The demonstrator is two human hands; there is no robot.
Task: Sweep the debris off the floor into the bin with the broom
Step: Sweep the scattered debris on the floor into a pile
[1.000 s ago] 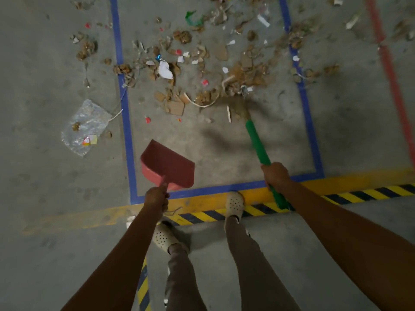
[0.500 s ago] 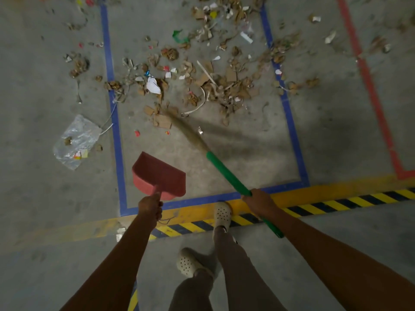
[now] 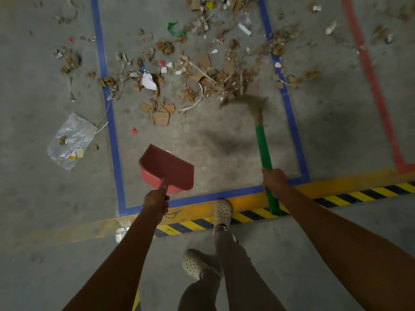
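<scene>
Gripping the broom (image 3: 263, 149) in your right hand (image 3: 274, 181) and the red dustpan (image 3: 167, 168) by its handle in your left hand (image 3: 156, 199), you risk scattering the debris (image 3: 202, 75) heaped on the floor (image 3: 224, 140) beyond the bristles, because the pan sits well apart from it.

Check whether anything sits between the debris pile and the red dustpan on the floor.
Nothing visible blocks it. Between the debris pile and the dustpan there is bare concrete, with only one small red scrap off to the side. The broom has its head at the pile's right edge.
</scene>
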